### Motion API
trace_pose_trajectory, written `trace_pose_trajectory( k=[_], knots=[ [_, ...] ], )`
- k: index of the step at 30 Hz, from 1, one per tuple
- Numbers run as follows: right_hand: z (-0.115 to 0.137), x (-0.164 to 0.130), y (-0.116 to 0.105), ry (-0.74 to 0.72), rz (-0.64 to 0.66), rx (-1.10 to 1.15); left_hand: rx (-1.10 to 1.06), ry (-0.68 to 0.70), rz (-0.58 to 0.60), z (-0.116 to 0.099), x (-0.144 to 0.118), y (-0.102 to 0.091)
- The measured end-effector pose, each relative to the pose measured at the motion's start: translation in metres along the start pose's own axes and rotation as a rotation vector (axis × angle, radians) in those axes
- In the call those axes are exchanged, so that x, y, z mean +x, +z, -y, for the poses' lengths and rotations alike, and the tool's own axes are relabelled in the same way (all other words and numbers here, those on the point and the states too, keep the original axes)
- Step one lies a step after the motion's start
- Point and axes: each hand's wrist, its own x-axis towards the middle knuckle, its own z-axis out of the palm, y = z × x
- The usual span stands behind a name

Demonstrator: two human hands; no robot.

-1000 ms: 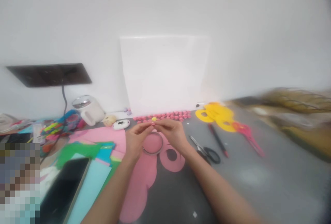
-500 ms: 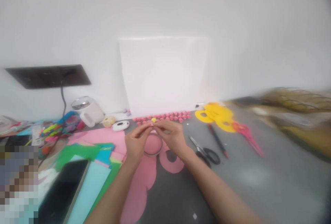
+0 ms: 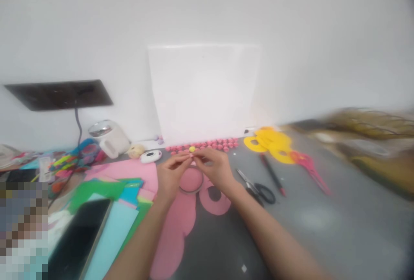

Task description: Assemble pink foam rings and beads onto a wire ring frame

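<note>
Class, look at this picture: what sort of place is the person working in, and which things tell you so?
Probably a home craft desk: coloured paper sheets, black-handled scissors and yellow paper cut-outs lie on the grey tabletop against a white wall.

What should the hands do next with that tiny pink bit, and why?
Probably set it down with the row of pink balls by the white board. The left hand and right hand pinch something small together just in front of that row, above the tape ring.
</note>
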Motion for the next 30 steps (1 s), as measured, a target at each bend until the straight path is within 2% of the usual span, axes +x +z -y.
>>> trace_pose_trajectory(
  k=[4, 8, 11, 18, 30],
  knots=[
    [0.0019, -0.001, 0.001, 0.06, 0.025, 0.059, -0.312, -0.277, 0.0, -0.003, 0.0035, -0.0016],
    [0.0012, -0.0036, 0.0044, 0.053, 0.082, 0.08, -0.486, -0.374, 0.079, -0.0018, 0.0059, -0.0045],
    [-0.0002, -0.0048, 0.0054, 0.015, 0.079, 0.014, -0.498, -0.387, 0.108, 0.0, 0.0058, -0.005],
    [-0.0016, -0.0046, 0.0033, -0.039, 0.047, -0.118, -0.451, -0.37, 0.075, -0.0003, 0.0059, -0.004],
    [0.0039, 0.0001, 0.0003, -0.031, 0.006, 0.061, -0.428, -0.349, 0.098, -0.0008, 0.0065, -0.0058]
  ],
)
